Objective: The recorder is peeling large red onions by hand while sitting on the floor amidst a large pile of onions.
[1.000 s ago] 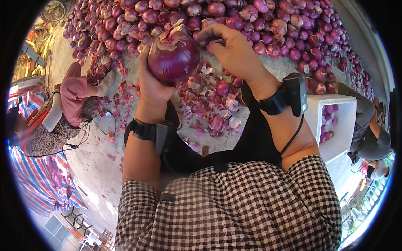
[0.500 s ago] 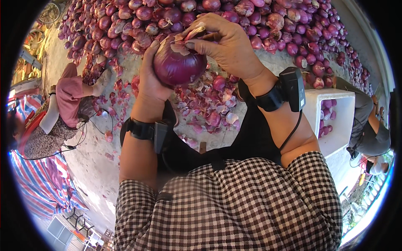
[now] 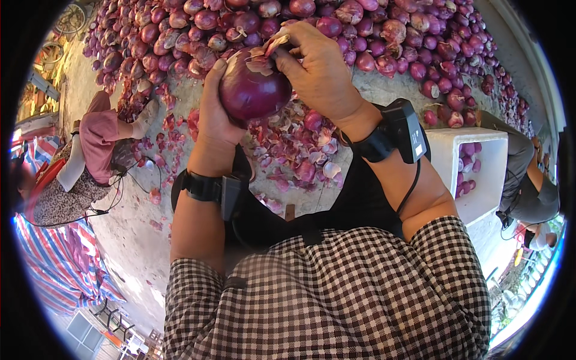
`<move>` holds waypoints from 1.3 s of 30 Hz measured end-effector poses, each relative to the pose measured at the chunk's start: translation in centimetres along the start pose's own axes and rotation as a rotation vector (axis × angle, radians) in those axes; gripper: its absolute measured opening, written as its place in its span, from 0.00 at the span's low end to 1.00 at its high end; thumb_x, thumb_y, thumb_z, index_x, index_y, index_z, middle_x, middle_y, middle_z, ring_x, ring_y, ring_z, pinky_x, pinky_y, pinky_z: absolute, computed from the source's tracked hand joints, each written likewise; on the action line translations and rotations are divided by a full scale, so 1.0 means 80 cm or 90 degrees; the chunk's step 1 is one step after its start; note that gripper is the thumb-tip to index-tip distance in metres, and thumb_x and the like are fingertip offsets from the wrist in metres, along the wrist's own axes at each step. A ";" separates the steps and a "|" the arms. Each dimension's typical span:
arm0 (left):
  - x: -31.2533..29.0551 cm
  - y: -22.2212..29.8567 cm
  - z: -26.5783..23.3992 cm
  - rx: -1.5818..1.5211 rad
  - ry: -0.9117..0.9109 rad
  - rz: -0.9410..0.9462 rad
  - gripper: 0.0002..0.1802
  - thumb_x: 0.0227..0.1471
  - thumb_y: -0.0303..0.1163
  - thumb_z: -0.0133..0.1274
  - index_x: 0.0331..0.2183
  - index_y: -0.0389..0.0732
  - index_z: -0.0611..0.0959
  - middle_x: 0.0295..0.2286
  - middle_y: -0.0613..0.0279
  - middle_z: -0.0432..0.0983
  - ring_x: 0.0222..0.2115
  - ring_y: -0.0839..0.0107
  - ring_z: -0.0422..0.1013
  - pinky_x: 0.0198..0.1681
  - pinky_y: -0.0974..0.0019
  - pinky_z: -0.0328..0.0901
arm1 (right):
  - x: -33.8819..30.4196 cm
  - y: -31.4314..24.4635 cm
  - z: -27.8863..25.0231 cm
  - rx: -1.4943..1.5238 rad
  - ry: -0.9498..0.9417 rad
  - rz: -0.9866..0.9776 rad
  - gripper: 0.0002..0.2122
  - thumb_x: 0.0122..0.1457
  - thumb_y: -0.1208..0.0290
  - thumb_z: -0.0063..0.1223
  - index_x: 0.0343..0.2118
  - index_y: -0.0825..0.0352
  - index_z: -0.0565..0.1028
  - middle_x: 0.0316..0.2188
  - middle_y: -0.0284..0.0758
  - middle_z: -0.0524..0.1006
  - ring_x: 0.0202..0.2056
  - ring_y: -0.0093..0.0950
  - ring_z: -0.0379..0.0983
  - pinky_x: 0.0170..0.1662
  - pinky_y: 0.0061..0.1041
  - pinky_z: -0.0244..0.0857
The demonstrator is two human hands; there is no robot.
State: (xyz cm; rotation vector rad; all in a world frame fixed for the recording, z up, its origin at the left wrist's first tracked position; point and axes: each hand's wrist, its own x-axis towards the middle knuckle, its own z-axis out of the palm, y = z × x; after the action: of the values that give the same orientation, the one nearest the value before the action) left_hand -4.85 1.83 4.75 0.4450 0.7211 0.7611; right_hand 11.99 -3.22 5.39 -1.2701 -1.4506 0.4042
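Observation:
A large, shiny red onion point(image 3: 253, 90) rests in my left hand point(image 3: 215, 114), whose thumb lies along its left side while the other fingers are hidden beneath it. At the onion's upper right, my right hand point(image 3: 318, 69) pinches the dry, papery skin point(image 3: 276, 45) near its top. Some torn, brownish skin still clings around that top, and the side facing me is smooth and deep purple. Below the onion, loose onion skins point(image 3: 300, 156) are scattered on the concrete floor between my legs.
A big heap of red onions point(image 3: 396, 30) spreads across the far side. To my right stands a white box point(image 3: 480, 180) with several onions inside. One person point(image 3: 78, 156) sits at the left, another point(image 3: 534, 180) at the right. Striped sheeting point(image 3: 66, 258) lies at the left.
My right hand has turned and shifted slightly left, its wrist lowering, with the pinched skin still at the onion's top. My left hand and the onion have barely moved.

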 end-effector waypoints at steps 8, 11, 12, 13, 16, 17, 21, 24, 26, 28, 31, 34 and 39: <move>-0.005 -0.002 0.008 0.066 -0.062 0.072 0.24 0.57 0.43 0.46 0.48 0.36 0.72 0.44 0.54 0.73 0.44 0.62 0.72 0.51 0.57 0.66 | 0.007 0.017 0.007 0.258 0.062 0.214 0.05 0.56 0.76 0.50 0.33 0.73 0.73 0.27 0.38 0.75 0.31 0.28 0.74 0.34 0.27 0.66; -0.005 -0.006 0.004 0.083 -0.104 0.049 0.25 0.57 0.44 0.44 0.49 0.35 0.71 0.45 0.53 0.73 0.46 0.61 0.70 0.52 0.56 0.64 | 0.009 0.032 0.004 0.303 0.033 0.299 0.06 0.61 0.73 0.46 0.36 0.70 0.73 0.29 0.32 0.75 0.29 0.18 0.70 0.32 0.20 0.66; -0.007 -0.004 0.007 0.030 -0.083 0.029 0.26 0.57 0.45 0.44 0.49 0.35 0.71 0.46 0.52 0.72 0.47 0.60 0.70 0.53 0.55 0.64 | 0.010 0.031 0.007 0.307 0.020 0.304 0.07 0.63 0.72 0.44 0.38 0.68 0.73 0.31 0.30 0.75 0.29 0.15 0.69 0.31 0.16 0.66; -0.008 -0.003 0.007 -0.022 -0.061 0.009 0.26 0.57 0.45 0.43 0.49 0.35 0.71 0.46 0.52 0.72 0.47 0.59 0.69 0.53 0.54 0.63 | 0.009 0.029 0.010 0.363 0.063 0.322 0.07 0.63 0.71 0.46 0.39 0.67 0.73 0.29 0.30 0.75 0.27 0.16 0.68 0.28 0.18 0.65; -0.006 0.009 -0.006 -0.135 -0.186 -0.020 0.27 0.57 0.47 0.42 0.51 0.37 0.71 0.48 0.52 0.71 0.49 0.58 0.68 0.54 0.51 0.61 | 0.016 0.016 0.002 0.529 0.193 0.436 0.06 0.61 0.75 0.46 0.37 0.70 0.72 0.24 0.32 0.73 0.25 0.21 0.68 0.26 0.21 0.65; -0.004 0.013 -0.011 -0.154 -0.188 -0.033 0.27 0.57 0.47 0.42 0.51 0.38 0.70 0.49 0.53 0.70 0.50 0.57 0.67 0.55 0.49 0.60 | 0.013 0.040 -0.003 0.627 0.180 0.391 0.04 0.61 0.76 0.45 0.37 0.69 0.71 0.25 0.33 0.71 0.25 0.20 0.67 0.26 0.21 0.65; -0.001 0.013 -0.021 -0.210 -0.295 -0.006 0.27 0.57 0.48 0.42 0.51 0.38 0.71 0.49 0.53 0.70 0.50 0.56 0.66 0.55 0.48 0.60 | 0.016 0.045 -0.023 0.739 0.185 0.356 0.06 0.59 0.77 0.48 0.38 0.69 0.72 0.26 0.34 0.72 0.26 0.20 0.68 0.29 0.22 0.66; -0.003 0.015 -0.023 -0.203 -0.286 -0.003 0.27 0.58 0.48 0.41 0.50 0.37 0.71 0.48 0.52 0.70 0.50 0.56 0.66 0.55 0.48 0.60 | 0.015 0.024 -0.029 0.355 0.000 0.260 0.12 0.56 0.75 0.53 0.43 0.67 0.73 0.34 0.36 0.74 0.33 0.22 0.71 0.37 0.24 0.69; -0.003 0.019 -0.018 -0.202 -0.263 -0.033 0.27 0.58 0.48 0.40 0.50 0.37 0.72 0.47 0.51 0.71 0.49 0.56 0.68 0.54 0.50 0.61 | 0.014 0.011 -0.020 0.388 -0.076 0.151 0.15 0.54 0.72 0.56 0.46 0.65 0.74 0.40 0.35 0.73 0.40 0.24 0.71 0.44 0.24 0.67; 0.002 0.020 -0.023 -0.207 -0.303 -0.062 0.27 0.58 0.48 0.40 0.49 0.36 0.72 0.45 0.51 0.73 0.47 0.57 0.69 0.53 0.52 0.63 | 0.013 0.000 -0.016 0.337 -0.151 0.031 0.18 0.53 0.68 0.58 0.48 0.64 0.74 0.46 0.35 0.72 0.46 0.26 0.69 0.49 0.26 0.65; 0.001 0.018 -0.020 -0.176 -0.275 -0.105 0.27 0.58 0.48 0.41 0.48 0.36 0.73 0.43 0.50 0.74 0.44 0.57 0.71 0.52 0.54 0.64 | 0.011 -0.007 -0.021 0.243 -0.254 -0.051 0.24 0.51 0.58 0.61 0.50 0.61 0.73 0.51 0.35 0.70 0.53 0.29 0.65 0.56 0.31 0.58; -0.001 0.021 -0.016 -0.124 -0.264 -0.146 0.26 0.58 0.48 0.41 0.47 0.35 0.73 0.42 0.50 0.74 0.44 0.59 0.71 0.51 0.55 0.65 | 0.010 -0.009 -0.030 0.299 -0.286 0.020 0.22 0.51 0.60 0.61 0.48 0.63 0.74 0.50 0.35 0.71 0.52 0.29 0.66 0.56 0.30 0.59; 0.001 0.014 -0.024 0.099 -0.082 -0.050 0.24 0.58 0.45 0.42 0.46 0.35 0.73 0.40 0.52 0.75 0.41 0.62 0.73 0.48 0.59 0.67 | 0.006 -0.005 -0.039 0.280 -0.322 0.048 0.17 0.51 0.69 0.59 0.45 0.65 0.74 0.47 0.34 0.72 0.48 0.27 0.69 0.53 0.28 0.61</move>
State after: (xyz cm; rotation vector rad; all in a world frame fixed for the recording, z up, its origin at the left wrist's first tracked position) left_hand -6.72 2.84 4.04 0.5986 0.6750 0.5990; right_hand 14.62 -4.13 7.00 -0.8975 -1.6095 1.0922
